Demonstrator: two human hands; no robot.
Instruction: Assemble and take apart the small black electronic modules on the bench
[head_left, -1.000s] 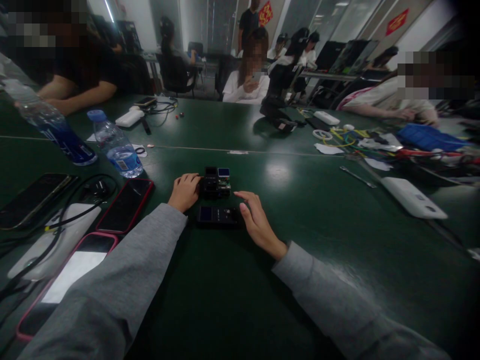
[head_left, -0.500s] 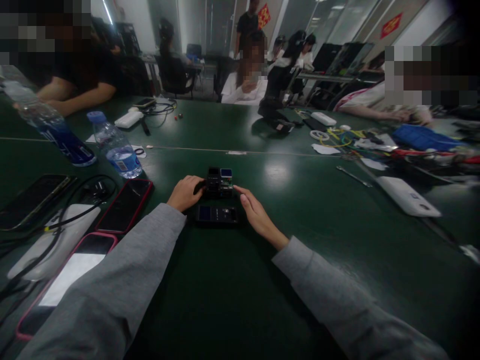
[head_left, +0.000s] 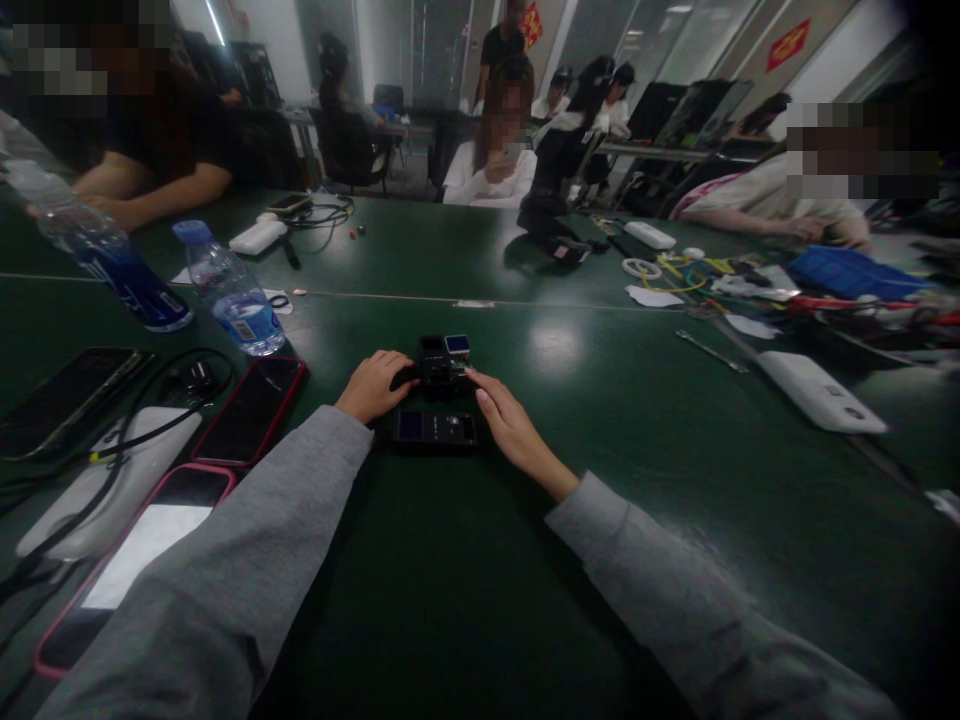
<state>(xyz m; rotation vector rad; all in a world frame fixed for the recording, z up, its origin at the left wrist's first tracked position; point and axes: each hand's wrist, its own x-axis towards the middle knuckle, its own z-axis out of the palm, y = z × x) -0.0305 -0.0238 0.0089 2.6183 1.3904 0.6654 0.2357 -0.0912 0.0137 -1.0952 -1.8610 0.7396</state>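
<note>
A small black device (head_left: pixel 432 362) with a dark screen stands on the green table (head_left: pixel 420 590). Against its right side is a small circuit board with a blue-grey screen (head_left: pixel 457 346). My left hand (head_left: pixel 379 386) curls its fingers and thumb onto the left side of the black device. My right hand (head_left: pixel 514 425) has its fingers stretched out, with the index fingertip touching the board's right edge. Just nearer to me lies a flat black case (head_left: pixel 433 428) with a dark screen at its left end, between my wrists and touched by neither hand.
To the left are a water bottle (head_left: pixel 240 300), a taller blue-labelled bottle (head_left: pixel 142 280), a red-edged phone (head_left: pixel 253 410), a pink-cased phone (head_left: pixel 142 560) and cables. A wrench (head_left: pixel 711 350), white power bank (head_left: pixel 817 390) and blue tray (head_left: pixel 855 272) are right. People sit across the table.
The black device and the board have shifted slightly right and turned a little, the board now sitting at an angle. My left fingers have followed them rightward. The flat case has stayed put.
</note>
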